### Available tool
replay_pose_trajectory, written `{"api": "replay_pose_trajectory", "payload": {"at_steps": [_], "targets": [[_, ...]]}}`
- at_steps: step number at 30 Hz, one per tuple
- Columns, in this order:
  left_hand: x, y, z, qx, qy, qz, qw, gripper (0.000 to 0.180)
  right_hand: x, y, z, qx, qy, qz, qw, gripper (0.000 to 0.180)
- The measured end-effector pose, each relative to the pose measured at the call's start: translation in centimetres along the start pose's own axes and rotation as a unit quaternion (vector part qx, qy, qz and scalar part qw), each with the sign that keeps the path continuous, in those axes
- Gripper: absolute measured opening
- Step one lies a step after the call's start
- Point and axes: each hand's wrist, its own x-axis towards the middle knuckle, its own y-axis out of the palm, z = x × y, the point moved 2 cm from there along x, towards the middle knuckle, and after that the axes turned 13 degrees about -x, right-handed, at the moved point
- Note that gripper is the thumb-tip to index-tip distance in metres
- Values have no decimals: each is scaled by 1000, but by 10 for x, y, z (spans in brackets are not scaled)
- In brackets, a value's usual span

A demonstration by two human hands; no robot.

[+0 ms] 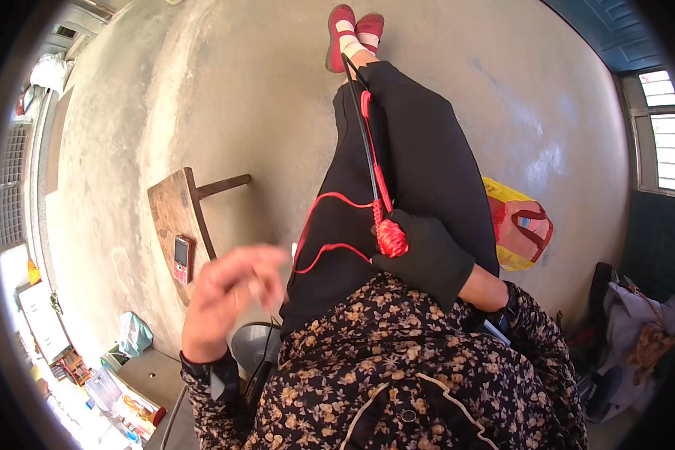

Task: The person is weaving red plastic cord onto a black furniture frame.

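Note:
My right hand (427, 255), in a black glove, is closed around the lower end of a black cord, just beside a ball-shaped knot of red cord (392, 238). The doubled black cord (369, 146) runs up between my legs to my feet, with red cord wound along parts of it. From the knot, a loose red loop (326, 196) bows out to the left over my thigh. My bare left hand (236, 292) is raised left of that loop, its fingers bent and smeared by motion. Whether it touches the cord cannot be made out.
A wooden bench (176, 206) stands at the left with a red mobile phone (182, 259) on it. On the floor at the right is a yellow and red bag (519, 225). Grey bags (637, 330) lie at the far right. My red shoes (341, 37) rest ahead.

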Motion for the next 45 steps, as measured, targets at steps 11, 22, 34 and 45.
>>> {"api": "replay_pose_trajectory", "payload": {"at_steps": [11,22,34,45], "targets": [[34,80,-62,-19,-6,422,906,42,-3,-4,17,-34,-103,-47,993,49],[141,21,79,-151,-123,7,981,35,0,-7,14,-34,-140,-62,988,33],[121,34,76,-158,-124,21,979,28,-4,-3,14,-84,-145,-60,984,38],[110,49,65,-98,-94,-56,989,39,-4,-7,15,-54,-107,-35,992,43]]}}
